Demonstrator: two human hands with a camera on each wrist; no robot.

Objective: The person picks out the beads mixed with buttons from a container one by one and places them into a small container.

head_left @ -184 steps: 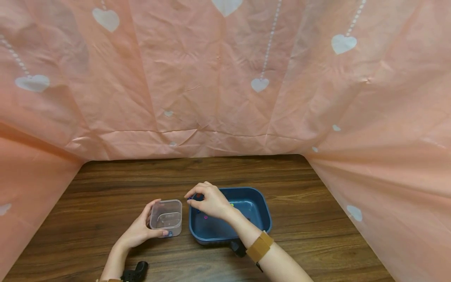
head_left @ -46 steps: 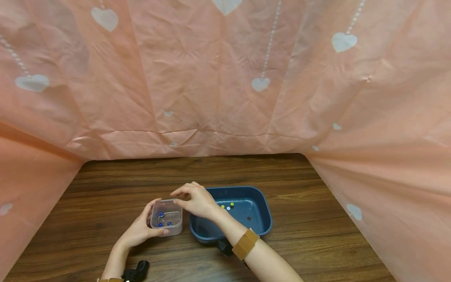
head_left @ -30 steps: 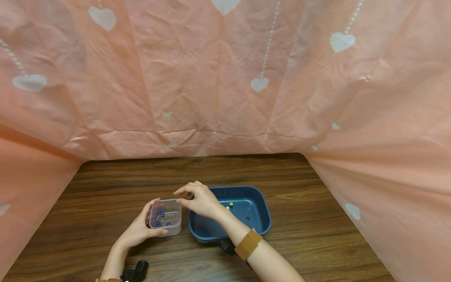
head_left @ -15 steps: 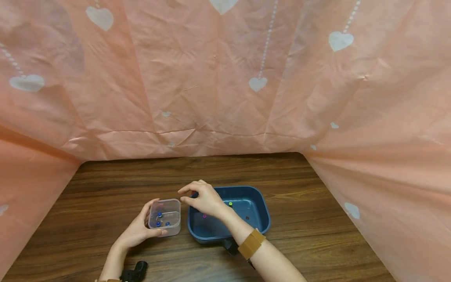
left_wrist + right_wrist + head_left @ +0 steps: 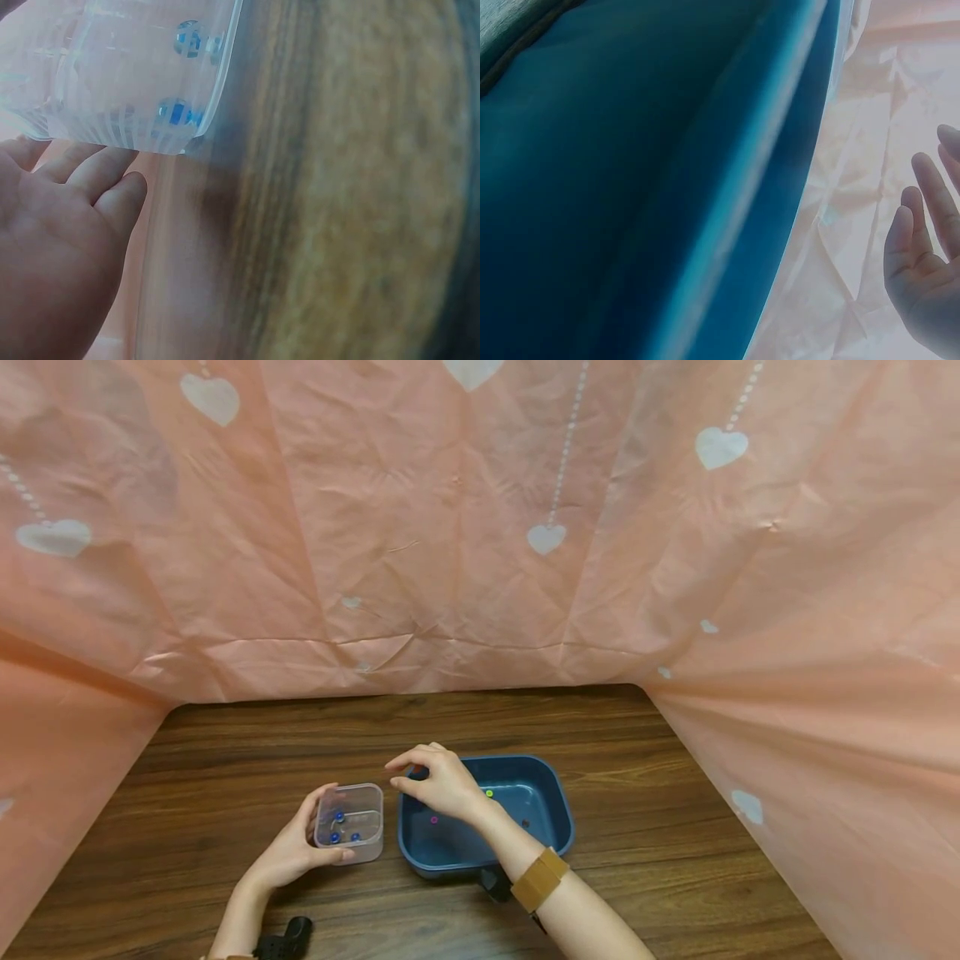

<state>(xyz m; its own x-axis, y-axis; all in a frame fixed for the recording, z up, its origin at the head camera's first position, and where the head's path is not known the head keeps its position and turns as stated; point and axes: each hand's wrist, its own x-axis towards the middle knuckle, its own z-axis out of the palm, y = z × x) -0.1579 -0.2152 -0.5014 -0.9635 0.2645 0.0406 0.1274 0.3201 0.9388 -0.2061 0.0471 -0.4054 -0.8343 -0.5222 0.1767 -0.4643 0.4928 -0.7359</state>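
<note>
My left hand (image 5: 291,847) grips a clear plastic box (image 5: 371,852) on the table, thumb on its near wall and fingers round the left side. Three blue beads (image 5: 340,817) show inside; in the left wrist view, blue beads (image 5: 175,112) are seen through its wall. Above the left part of a dark blue tray (image 5: 450,853) hovers my right hand (image 5: 444,785); its thumb and index finger are apart and nothing shows between them. In the tray lie a pink bead (image 5: 434,820), a yellow bead (image 5: 490,793) and a small dark brown bead (image 5: 525,823). The right forearm hides part of the tray.
Box and tray stand side by side on a dark wooden table (image 5: 660,860). A pink curtain with white hearts (image 5: 450,568) encloses the back and sides. Black wrist cameras are strapped to both arms, the left one (image 5: 288,937) near the table's front.
Six seconds ago my right hand pinched a dark blue bead; now three blue beads show in the box. Over the last second that hand moved right, from the box's edge to above the tray.
</note>
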